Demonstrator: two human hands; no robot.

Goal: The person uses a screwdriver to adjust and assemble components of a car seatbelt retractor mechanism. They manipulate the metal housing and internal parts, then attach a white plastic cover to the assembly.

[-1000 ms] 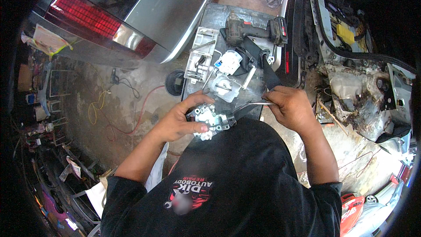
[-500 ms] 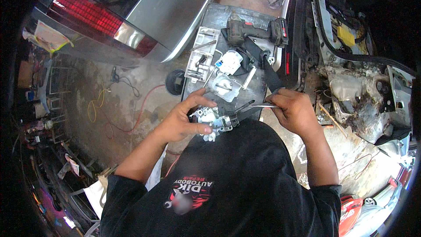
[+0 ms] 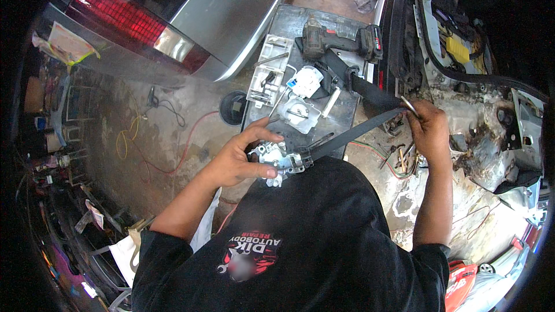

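My left hand [image 3: 238,159] grips a silvery metal seat belt retractor [image 3: 274,162] against the near edge of the bench, thumb on one side and fingers round the other. Out of the retractor runs a black belt strap [image 3: 357,132], stretched up to the right. At its far bend my right hand [image 3: 430,130] is closed on the strap, and a thin, pale rod-like tool [image 3: 408,104] sticks out of the same fingers. From there the strap folds back to a buckle piece on the bench. Just beyond the retractor lie a clear plastic cover [image 3: 298,114] and a white plastic part [image 3: 304,82].
On the dark bench [image 3: 289,17] lie a cordless impact driver [image 3: 335,41] and a compartment case [image 3: 263,84] with small tools. A silver car's rear [image 3: 231,11] stands at the left, a stripped car body [image 3: 462,104] at the right. Hoses and a black bucket [image 3: 232,108] are on the floor.
My right hand has moved right and up, drawing the strap into a long taut stretch away from the retractor. My left hand and the retractor stay in place.
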